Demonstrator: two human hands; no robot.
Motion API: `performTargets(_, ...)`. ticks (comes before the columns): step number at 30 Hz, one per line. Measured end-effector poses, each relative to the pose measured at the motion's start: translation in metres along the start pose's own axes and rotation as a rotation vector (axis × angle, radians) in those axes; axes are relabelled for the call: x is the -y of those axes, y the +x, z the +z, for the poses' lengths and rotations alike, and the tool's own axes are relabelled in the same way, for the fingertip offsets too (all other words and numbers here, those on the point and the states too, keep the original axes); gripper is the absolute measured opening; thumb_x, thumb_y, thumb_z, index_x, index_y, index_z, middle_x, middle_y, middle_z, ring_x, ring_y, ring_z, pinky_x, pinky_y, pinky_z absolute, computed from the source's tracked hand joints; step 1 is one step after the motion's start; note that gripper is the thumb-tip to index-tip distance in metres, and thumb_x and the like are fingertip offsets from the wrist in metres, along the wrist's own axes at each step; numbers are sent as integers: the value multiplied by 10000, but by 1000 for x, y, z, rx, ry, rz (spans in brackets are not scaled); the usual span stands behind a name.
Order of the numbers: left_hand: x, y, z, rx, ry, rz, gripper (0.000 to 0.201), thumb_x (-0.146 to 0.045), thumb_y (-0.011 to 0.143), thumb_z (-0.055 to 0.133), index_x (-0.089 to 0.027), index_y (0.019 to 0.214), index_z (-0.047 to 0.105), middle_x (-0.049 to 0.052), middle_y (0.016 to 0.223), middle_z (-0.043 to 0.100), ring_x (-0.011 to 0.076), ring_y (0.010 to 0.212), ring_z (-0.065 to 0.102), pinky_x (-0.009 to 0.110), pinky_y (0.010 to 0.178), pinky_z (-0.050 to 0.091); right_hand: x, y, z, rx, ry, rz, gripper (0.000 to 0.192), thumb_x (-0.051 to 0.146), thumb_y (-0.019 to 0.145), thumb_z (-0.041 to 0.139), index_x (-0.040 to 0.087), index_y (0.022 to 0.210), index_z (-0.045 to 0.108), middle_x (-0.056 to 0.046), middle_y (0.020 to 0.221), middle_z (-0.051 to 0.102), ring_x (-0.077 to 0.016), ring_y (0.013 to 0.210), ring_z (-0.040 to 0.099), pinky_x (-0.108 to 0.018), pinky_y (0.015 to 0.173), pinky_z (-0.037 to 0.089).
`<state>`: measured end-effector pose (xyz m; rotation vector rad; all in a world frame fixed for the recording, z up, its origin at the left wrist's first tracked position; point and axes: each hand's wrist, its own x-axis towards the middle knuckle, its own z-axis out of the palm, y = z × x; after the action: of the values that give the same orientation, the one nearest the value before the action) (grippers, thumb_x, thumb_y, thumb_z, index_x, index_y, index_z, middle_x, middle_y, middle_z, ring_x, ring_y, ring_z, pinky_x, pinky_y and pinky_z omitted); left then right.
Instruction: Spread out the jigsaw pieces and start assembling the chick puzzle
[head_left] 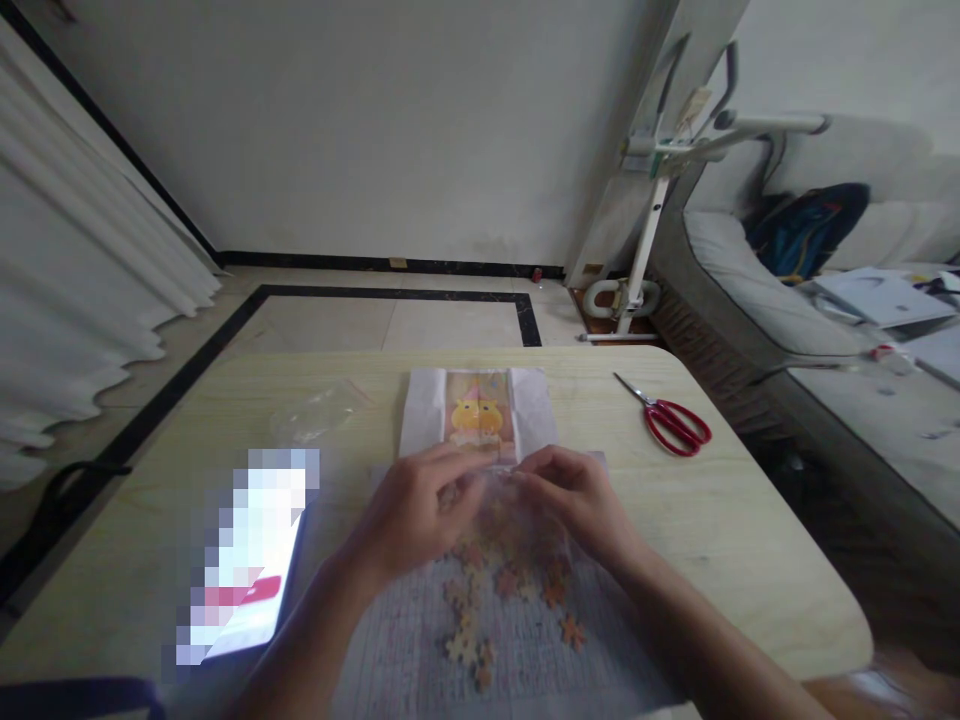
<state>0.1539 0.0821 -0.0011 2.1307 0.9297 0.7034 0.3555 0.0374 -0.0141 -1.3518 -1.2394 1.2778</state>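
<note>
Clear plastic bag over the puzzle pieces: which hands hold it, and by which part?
Both: left hand and right hand pinch the clear plastic bag at its top edge.

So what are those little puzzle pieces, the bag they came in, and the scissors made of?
The puzzle pieces look like matte cardboard or thin wood: tan and flat. The bag between the left hand and right hand seems to be thin clear plastic, glossy and crinkled. The scissors have shiny metal blades and red, probably plastic, handles.

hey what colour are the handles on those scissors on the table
Red. The scissors lie right of both hands, clearest in the head view.
</note>
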Motion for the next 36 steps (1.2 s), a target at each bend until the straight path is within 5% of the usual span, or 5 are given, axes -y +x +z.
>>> performTargets(5, -6, 2, 11, -67, -230, -105, 228, -332, 908, 542, -173, 846, 693, 51, 804, 676, 137, 707, 598, 249, 622, 472, 3, -2, 3, 24, -98, -54, 232, 401, 813, 669, 174, 763, 666, -17, 716, 672, -134, 646, 595, -246, 582, 466)
performTargets(9, -1, 2, 15, -96, -304, -202, 244, -370, 915, 531, -166, 890, 662, 36, 775, 674, 126, 665, 604, 226, 565, 462, 2, -6, 6, 66, -178, -101, 196, 353, 870, 618, 176, 788, 637, -11, 722, 645, -132, 656, 577, -246, 596, 454)
performTargets(20, -4, 10, 11, -379, -431, -275, 198, -315, 889, 544, -143, 841, 629, 12, 616, 650, 112, 540, 614, 211, 511, 497, 1, -10, 13, 180, -890, -429, 96, 245, 885, 601, 218, 898, 692, -63, 849, 579, -184, 777, 518, -310, 692, 422)
performTargets(31, 4, 10, 18, -352, -597, -321, 225, -344, 851, 589, -142, 928, 652, 14, 635, 662, 147, 553, 645, 235, 491, 537, -2, -10, 10, 216, -650, -396, 142, 55, 803, 542, 179, 747, 584, -39, 818, 576, -153, 745, 517, -265, 656, 413)
performTargets(36, 3, 11, 17, -380, -586, -313, 198, -310, 850, 604, -133, 920, 660, 15, 652, 665, 128, 576, 634, 226, 545, 530, 1, -7, 2, 58, -494, -308, 225, 126, 855, 514, 191, 1028, 642, -17, 792, 620, -143, 698, 545, -270, 656, 441)
